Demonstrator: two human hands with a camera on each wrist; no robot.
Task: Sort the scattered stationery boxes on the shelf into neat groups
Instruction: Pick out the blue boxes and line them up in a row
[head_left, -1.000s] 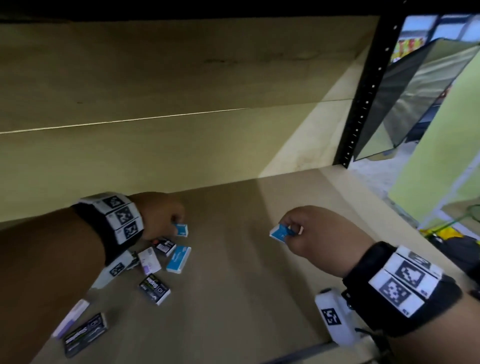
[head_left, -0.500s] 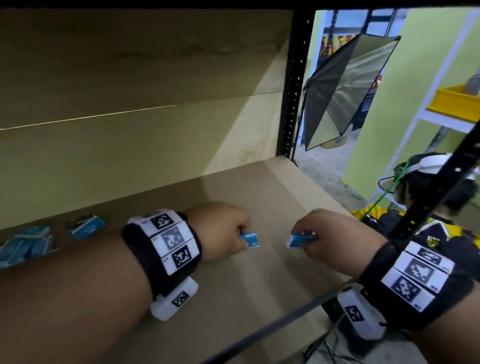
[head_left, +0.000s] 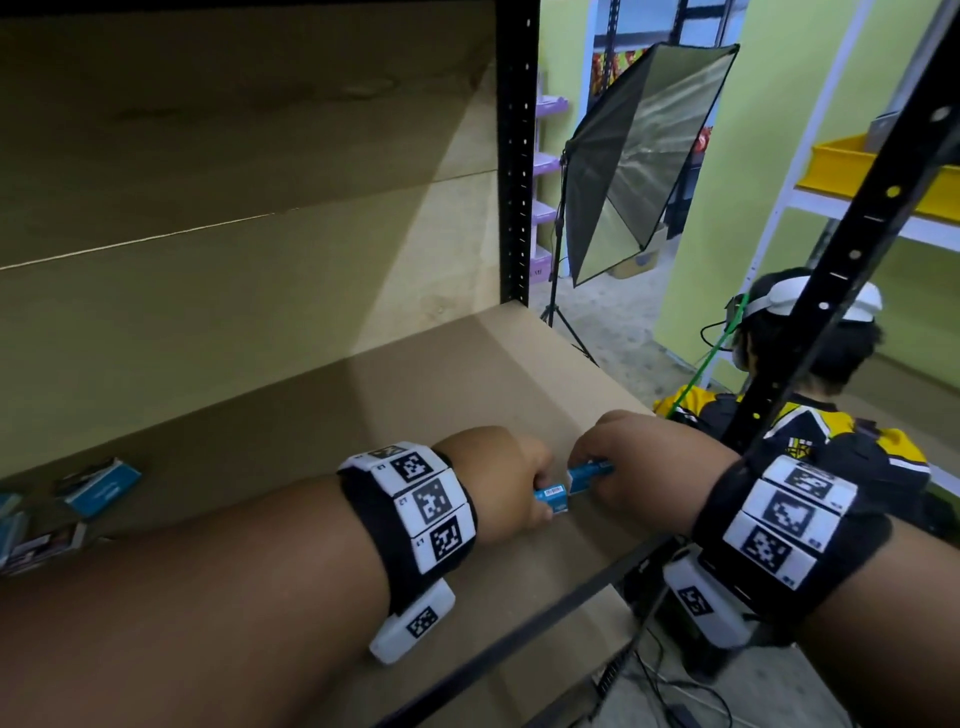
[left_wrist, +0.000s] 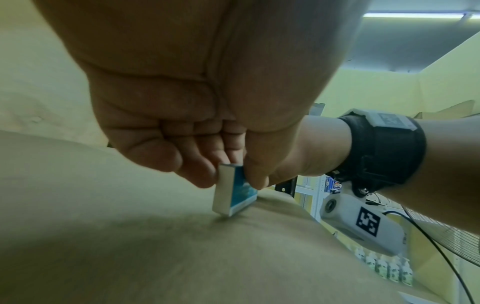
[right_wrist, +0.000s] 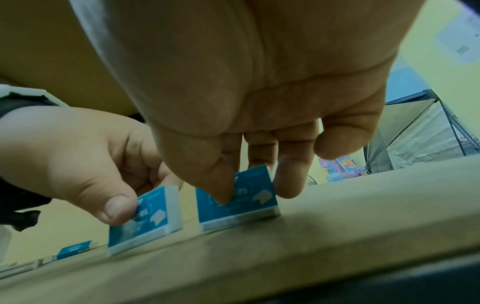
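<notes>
My left hand (head_left: 519, 483) pinches a small blue stationery box (head_left: 551, 493) between thumb and fingers; in the left wrist view this box (left_wrist: 235, 195) stands on edge, its lower corner touching the shelf board (left_wrist: 182, 257). My right hand (head_left: 623, 467) pinches a second, matching blue box (head_left: 589, 472) just to its right. The right wrist view shows both boxes side by side and upright on the board: the right one (right_wrist: 237, 197) under my thumb, the left one (right_wrist: 146, 220) under the other thumb. A small gap separates them.
More blue and dark boxes (head_left: 96, 488) lie scattered at the shelf's far left. A black upright (head_left: 514, 156) marks the right end and a black front rail (head_left: 519, 639) runs below my wrists. Beyond are a photo softbox (head_left: 639, 156) and a seated person (head_left: 810, 395).
Both hands have carried their blue boxes rightward, away from the scattered pile, and brought them close together near the shelf's right front. The boxes have come down onto the board.
</notes>
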